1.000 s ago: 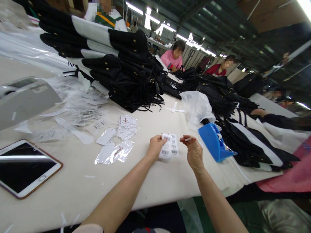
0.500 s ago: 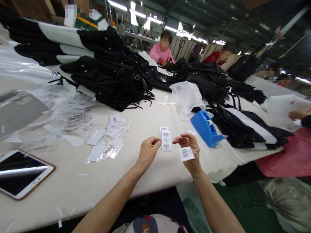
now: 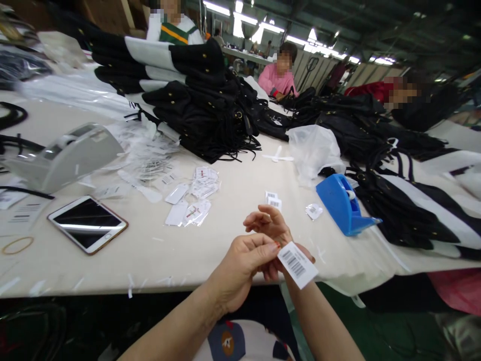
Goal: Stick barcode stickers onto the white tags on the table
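Note:
My left hand (image 3: 242,265) is closed in a pinch on the edge of a white barcode label (image 3: 297,264), close to my body over the table's front edge. The label lies against the wrist of my right hand (image 3: 267,224). That hand is raised just beyond the left one, with its fingers loosely bent and apart and nothing in them. A small strip of barcode labels (image 3: 273,200) lies on the white table (image 3: 233,190) beyond both hands.
A blue tape dispenser (image 3: 343,208) and a clear plastic bag (image 3: 313,150) sit to the right. Tags in clear sleeves (image 3: 195,200), a tablet (image 3: 88,223) and a grey label printer (image 3: 65,158) are to the left. Black bags (image 3: 210,105) are piled behind. Other people work across the table.
My left hand has let go of the label strip, which now lies on the table, and has pinched the label at my right wrist. Both hands have drawn back toward me.

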### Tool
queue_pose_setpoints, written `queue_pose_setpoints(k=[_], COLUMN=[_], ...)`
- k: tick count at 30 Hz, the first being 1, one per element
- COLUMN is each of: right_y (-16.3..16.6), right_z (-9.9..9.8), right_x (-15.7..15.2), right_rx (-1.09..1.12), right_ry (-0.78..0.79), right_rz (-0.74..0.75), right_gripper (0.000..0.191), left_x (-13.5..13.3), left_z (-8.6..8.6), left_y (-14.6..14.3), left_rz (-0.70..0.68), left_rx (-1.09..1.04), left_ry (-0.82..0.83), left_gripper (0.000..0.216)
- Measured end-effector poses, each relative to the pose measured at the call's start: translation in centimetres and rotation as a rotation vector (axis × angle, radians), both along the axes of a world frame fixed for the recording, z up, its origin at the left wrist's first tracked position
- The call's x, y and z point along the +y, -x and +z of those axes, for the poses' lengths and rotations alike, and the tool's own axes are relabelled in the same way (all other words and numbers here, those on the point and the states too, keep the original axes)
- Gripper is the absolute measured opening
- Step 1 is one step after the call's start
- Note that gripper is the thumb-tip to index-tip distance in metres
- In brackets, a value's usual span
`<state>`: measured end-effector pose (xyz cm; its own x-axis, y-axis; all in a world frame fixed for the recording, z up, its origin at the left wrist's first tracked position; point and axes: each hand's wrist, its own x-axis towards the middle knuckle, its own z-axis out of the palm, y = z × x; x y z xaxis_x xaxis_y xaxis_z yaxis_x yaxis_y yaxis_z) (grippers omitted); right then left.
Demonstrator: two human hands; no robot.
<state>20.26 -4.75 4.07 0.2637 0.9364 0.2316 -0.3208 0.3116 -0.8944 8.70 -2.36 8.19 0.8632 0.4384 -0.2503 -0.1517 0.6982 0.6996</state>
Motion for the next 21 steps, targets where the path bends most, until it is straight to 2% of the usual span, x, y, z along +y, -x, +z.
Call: queue_pose_setpoints(k=[4, 9, 12, 16, 18, 21], right_y=[0.4, 0.0, -0.4, -1.1, -1.5, -2.0], right_z=[-0.7, -1.6, -1.6, -1.3, -1.2, -1.1], right_x=[-0.1, 0.0, 0.3, 0.4, 0.3, 0.1], right_rx=[0.001, -0.015, -0.111, -0.308, -0.410, -0.516], right_ry=[0.018, 0.045, 0.010, -0.038, -0.026, -0.079], right_rz=[0.067, 0.114, 0.001, -0.267, -0.355, -0.390], right_gripper=[0.072, 0.085, 0.089, 0.095, 0.093, 0.095], left_x=[0.0, 0.1, 0.2, 0.1, -0.1, -0.1], left_z=[0.1, -0.1, -0.5, -0.7, -0.6, -0.4], left_y=[0.3, 0.4, 0.8, 1.7, 2.1, 2.5], left_rz=[0.038, 0.112, 0.139, 0.021, -0.034, -0.063], left_rx=[0.001, 0.045, 0.067, 0.050, 0.038, 0.040], left_ry=[0.034, -0.021, -0.033, 0.106, 0.185, 0.272], left_gripper=[0.022, 0.023, 0.026, 0.040, 0.037, 0.025])
